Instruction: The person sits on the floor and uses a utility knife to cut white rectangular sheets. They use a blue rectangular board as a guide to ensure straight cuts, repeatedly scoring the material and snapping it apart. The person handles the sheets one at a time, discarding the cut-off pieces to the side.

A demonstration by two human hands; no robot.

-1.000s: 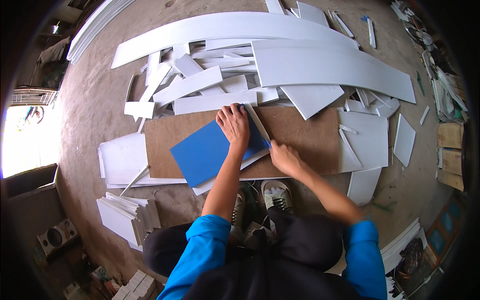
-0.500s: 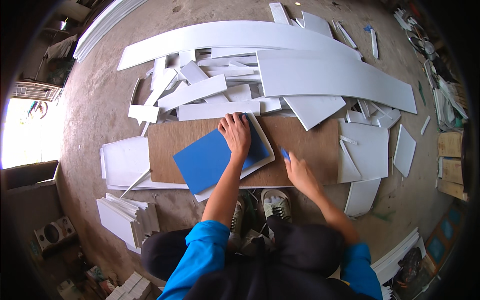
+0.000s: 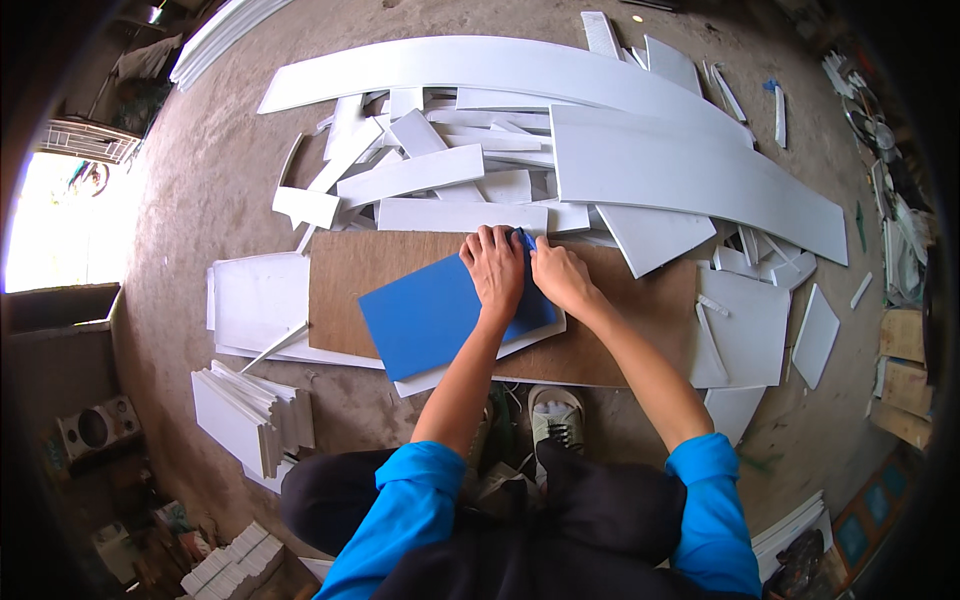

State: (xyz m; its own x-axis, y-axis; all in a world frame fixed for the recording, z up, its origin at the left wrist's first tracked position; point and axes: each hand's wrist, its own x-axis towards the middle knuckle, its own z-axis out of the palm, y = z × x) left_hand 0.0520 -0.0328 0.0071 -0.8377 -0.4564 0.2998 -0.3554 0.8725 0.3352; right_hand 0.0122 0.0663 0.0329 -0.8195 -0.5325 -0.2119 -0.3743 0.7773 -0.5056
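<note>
A flat blue rectangular panel (image 3: pixel 420 317) lies at a slant on a white board (image 3: pixel 547 333), whose edge shows along its right and lower sides. Both rest on a brown wooden board (image 3: pixel 640 320). My left hand (image 3: pixel 495 270) presses down on the panel near its top corner, fingers bent and close together. Right beside it, my right hand (image 3: pixel 562 272) is closed around a small blue utility knife (image 3: pixel 527 240) at that same corner. The knife's blade is not clearly visible.
Beyond the wooden board lies a heap of white board offcuts (image 3: pixel 430 180), with a long curved white strip (image 3: pixel 420 70) and a wide white sheet (image 3: pixel 680 160) across it. A stack of white pieces (image 3: pixel 245 415) stands at left. Cardboard boxes (image 3: pixel 905 375) sit far right.
My right hand has moved up and left with the utility knife, from the bare wooden board to the panel's top corner beside my left hand. The whole view has shifted slightly.
</note>
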